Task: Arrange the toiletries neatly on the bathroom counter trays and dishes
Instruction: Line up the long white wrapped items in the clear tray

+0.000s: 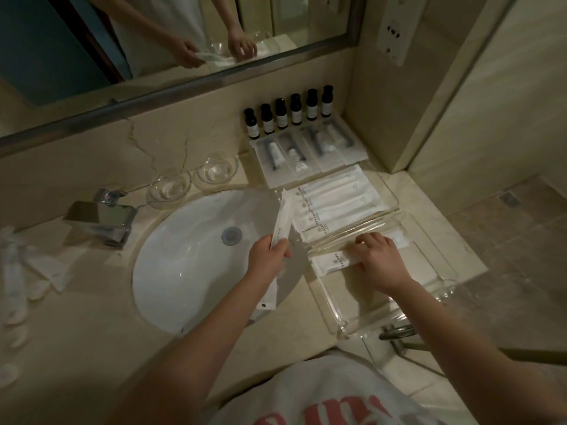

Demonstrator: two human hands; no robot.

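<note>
My left hand (267, 251) grips a long white paper packet (279, 223) upright over the sink's right edge. My right hand (376, 256) presses on a white packet (333, 261) lying inside the near clear acrylic tray (426, 305). Behind it, a second clear tray (387, 191) holds several white packets (329, 200) laid in rows. Farther back lie several sealed toothbrush kits (294, 157), and a row of dark small bottles (288, 115) stands against the wall.
A white sink (184, 271) with a chrome faucet (101, 217) fills the counter's middle. Two clear glass dishes (170, 187) (217, 168) sit behind it. More white sachets (33, 271) lie scattered at the left. A mirror (153, 35) hangs above.
</note>
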